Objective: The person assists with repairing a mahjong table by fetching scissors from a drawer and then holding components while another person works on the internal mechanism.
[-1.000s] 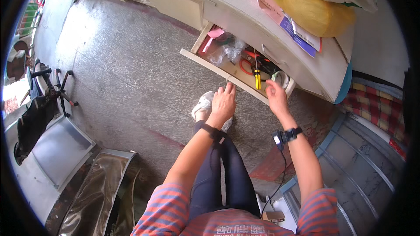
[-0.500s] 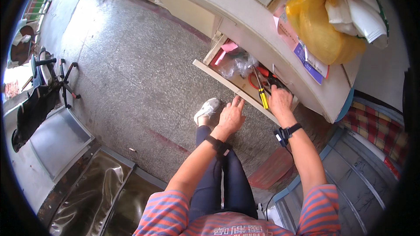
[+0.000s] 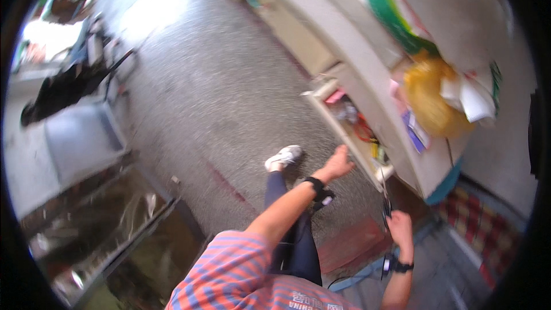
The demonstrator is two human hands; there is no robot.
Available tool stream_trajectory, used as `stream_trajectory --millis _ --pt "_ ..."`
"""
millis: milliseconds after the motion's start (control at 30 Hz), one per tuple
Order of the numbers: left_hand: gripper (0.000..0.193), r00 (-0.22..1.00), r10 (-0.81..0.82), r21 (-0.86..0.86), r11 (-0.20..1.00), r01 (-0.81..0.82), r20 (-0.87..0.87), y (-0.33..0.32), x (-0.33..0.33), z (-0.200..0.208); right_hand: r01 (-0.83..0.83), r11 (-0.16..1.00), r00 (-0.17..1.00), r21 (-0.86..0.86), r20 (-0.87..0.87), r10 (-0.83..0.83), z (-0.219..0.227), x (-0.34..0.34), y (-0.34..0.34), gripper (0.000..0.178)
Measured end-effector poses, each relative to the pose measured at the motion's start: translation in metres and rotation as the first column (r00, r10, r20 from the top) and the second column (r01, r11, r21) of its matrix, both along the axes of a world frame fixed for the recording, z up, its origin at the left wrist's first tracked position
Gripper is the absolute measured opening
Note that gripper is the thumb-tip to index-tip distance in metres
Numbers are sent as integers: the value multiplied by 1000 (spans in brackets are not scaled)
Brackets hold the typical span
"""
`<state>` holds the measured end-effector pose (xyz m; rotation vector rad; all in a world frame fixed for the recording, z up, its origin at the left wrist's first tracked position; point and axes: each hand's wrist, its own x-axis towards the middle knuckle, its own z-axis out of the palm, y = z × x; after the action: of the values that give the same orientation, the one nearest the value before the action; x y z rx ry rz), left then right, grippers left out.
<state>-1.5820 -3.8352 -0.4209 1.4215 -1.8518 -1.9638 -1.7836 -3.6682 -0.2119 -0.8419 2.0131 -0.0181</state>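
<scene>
My right hand (image 3: 400, 228) is closed round a slim tool with black handles and a narrow metal tip (image 3: 386, 198). Blur hides its exact kind. The tip points up towards the near end of a pale pulled-out drawer (image 3: 338, 129). Beside the drawer's front panel is my left hand (image 3: 337, 165), its fingers apart and holding nothing; whether they touch the panel I cannot tell. Inside the drawer lie a pink piece (image 3: 335, 96), a red looped item (image 3: 363, 129) and a yellow-and-black handle (image 3: 376, 152), all blurred.
On the white counter (image 3: 367, 28) above the drawer rest a yellow plastic bag (image 3: 430, 97), a green-and-white package (image 3: 396, 20) and a purple paper (image 3: 414, 132). A black chair (image 3: 74, 86) stands at the left. Glass-topped cases (image 3: 109, 224) line the lower left.
My right hand has come out of the drawer towards me, bringing the black-handled tool. My left hand has moved right along the drawer front. The drawer sticks out less, and the view has shifted.
</scene>
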Motion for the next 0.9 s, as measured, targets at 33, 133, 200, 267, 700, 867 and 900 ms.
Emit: stream_trajectory --millis 33,133,200,267,700,867,900 --pt "67 999 8 -22 1000 -9 -53 0 3 -2 204 979 948 16 244 -202 10 11 5 5" --pt "62 1000 -5 -92 996 3 -23 6 21 29 309 951 848 -10 455 -271 39 52 8 42" --pt "56 999 43 -124 991 -43 -4 20 65 52 260 965 792 -35 579 -193 56 90 -9 51" --pt "47 987 154 -194 970 -144 36 45 131 69 189 974 674 -124 737 -37 76 142 -37 67" --pt "29 17 962 -539 168 -825 274 320 583 213 -571 802 67 -175 964 258 174 484 -77 75" --pt "19 -309 951 -809 -184 -559 -2 388 735 267 -746 616 -149 -252 965 215 161 646 -33 74" --pt "18 -361 929 -849 -253 -464 -80 402 766 285 -771 596 -160 -224 974 160 160 678 -18 74"
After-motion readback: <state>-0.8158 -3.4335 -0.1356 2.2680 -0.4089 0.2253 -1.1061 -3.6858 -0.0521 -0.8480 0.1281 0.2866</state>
